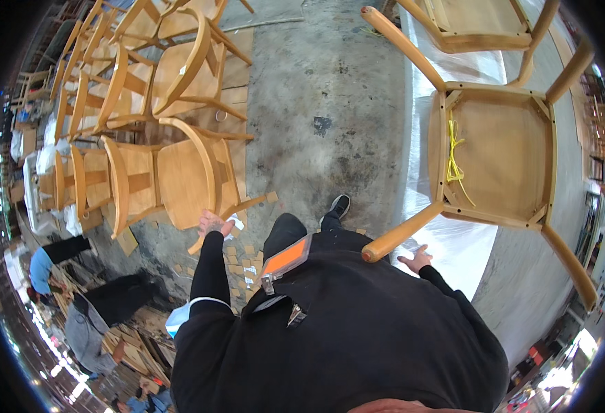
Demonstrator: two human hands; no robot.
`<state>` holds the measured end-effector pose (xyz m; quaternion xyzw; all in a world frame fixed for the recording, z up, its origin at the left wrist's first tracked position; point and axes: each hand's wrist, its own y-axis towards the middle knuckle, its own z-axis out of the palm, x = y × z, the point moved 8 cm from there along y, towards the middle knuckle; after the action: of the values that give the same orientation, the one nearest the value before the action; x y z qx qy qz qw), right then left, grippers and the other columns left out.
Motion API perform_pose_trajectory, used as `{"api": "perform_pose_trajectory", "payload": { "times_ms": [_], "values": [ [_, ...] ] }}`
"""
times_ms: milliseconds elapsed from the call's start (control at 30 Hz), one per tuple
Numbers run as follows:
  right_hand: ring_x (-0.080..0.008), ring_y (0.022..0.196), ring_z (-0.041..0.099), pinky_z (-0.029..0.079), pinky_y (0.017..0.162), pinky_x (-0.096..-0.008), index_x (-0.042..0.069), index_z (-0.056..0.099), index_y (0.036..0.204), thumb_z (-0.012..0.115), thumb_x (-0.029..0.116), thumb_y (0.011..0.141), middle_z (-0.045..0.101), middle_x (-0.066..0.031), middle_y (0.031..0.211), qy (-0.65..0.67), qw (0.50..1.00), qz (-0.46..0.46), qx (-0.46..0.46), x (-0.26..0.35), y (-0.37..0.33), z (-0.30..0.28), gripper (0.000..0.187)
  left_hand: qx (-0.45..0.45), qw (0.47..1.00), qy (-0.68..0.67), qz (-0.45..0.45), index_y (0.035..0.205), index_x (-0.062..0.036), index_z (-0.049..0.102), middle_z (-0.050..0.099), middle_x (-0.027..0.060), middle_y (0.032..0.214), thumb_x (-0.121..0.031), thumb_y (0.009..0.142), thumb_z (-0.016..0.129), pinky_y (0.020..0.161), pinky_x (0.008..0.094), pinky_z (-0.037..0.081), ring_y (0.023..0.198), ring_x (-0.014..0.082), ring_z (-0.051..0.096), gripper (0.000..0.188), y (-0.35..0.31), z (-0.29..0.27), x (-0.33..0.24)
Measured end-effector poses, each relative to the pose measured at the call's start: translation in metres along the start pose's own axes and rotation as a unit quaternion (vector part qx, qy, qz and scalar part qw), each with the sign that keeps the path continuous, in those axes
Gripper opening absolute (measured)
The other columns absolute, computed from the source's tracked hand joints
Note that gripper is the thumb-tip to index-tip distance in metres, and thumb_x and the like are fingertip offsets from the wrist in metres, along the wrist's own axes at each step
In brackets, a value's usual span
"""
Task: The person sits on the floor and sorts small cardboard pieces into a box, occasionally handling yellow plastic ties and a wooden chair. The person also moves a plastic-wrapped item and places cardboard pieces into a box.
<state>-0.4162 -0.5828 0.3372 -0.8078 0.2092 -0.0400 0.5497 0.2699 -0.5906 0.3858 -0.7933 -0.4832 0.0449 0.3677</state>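
At my left side stands a light wooden chair with a curved backrest. My left hand closes around its curved rail close to the rail's near end; part of the fingers is hidden. To my right, an upturned wooden chair has its legs sticking up and outward. A yellow cord bundle hangs at the underside frame of this chair. My right hand is beside the chair's near leg, fingers apart and nothing in them, above the plastic-wrapped surface.
Several wooden chairs crowd the left in rows. Another upturned chair lies at the far right. Small cardboard pieces litter the concrete floor by my left side. Other people are at the lower left.
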Motion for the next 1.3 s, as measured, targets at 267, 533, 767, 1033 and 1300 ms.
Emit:
{"api": "perform_pose_trajectory", "payload": {
  "times_ms": [267,533,767,1033,1300],
  "values": [
    [-0.0373,0.095,0.065,0.051,0.085,-0.0405,-0.017,0.062,0.101,0.063,0.07,0.07,0.065,-0.0308,0.094,0.129,0.988,0.024,-0.077,0.003,0.027,-0.037,0.093,0.165,0.945,0.181,0.218,0.129,0.003,0.047,0.059,0.0263,0.115,-0.043,0.075,0.07,0.095,0.0421,0.047,0.11,0.0343,0.058,0.075,0.014,-0.013,-0.025],
    [-0.0402,0.11,0.059,0.043,0.099,-0.0427,-0.01,0.058,0.12,0.06,0.053,0.081,0.062,-0.0314,0.112,0.25,0.916,0.158,-0.272,0.003,-0.032,0.001,0.075,0.156,0.7,0.396,0.573,0.088,-0.002,0.068,0.069,0.0213,0.083,-0.025,0.078,0.057,0.063,0.0441,0.055,0.07,0.0324,0.069,0.027,0.023,-0.127,-0.217],
    [-0.032,0.1,0.063,0.049,0.087,-0.0405,-0.009,0.063,0.109,0.06,0.046,0.085,0.067,-0.0237,0.102,0.322,0.932,0.132,-0.097,0.176,-0.08,0.109,0.06,0.031,0.618,0.122,0.776,0.075,0.0022,0.067,0.065,0.0265,0.085,-0.027,0.07,0.055,0.073,0.0461,0.052,0.085,0.0389,0.066,0.032,-0.065,-0.24,-0.514],
    [-0.022,0.093,0.065,0.05,0.083,-0.0348,-0.008,0.066,0.106,0.059,0.036,0.09,0.07,-0.0152,0.097,0.46,0.857,0.037,-0.23,0.291,-0.015,-0.067,0.047,0.055,0.644,0.132,0.751,0.077,-0.0007,0.07,0.067,0.0216,0.079,-0.025,0.077,0.053,0.077,0.0475,0.051,0.081,0.0411,0.065,0.029,0.001,-0.196,-0.598],
    [-0.0154,0.088,0.065,0.049,0.08,-0.0308,-0.001,0.069,0.106,0.058,0.031,0.092,0.072,-0.0111,0.095,0.623,0.751,-0.078,-0.205,0.402,0.044,-0.249,0.037,0.113,0.742,0.239,0.616,0.089,0.0019,0.069,0.067,0.0254,0.097,-0.027,0.071,0.059,0.081,0.0447,0.052,0.092,0.0386,0.065,0.035,0.191,-0.272,-0.617]
  ]
}}
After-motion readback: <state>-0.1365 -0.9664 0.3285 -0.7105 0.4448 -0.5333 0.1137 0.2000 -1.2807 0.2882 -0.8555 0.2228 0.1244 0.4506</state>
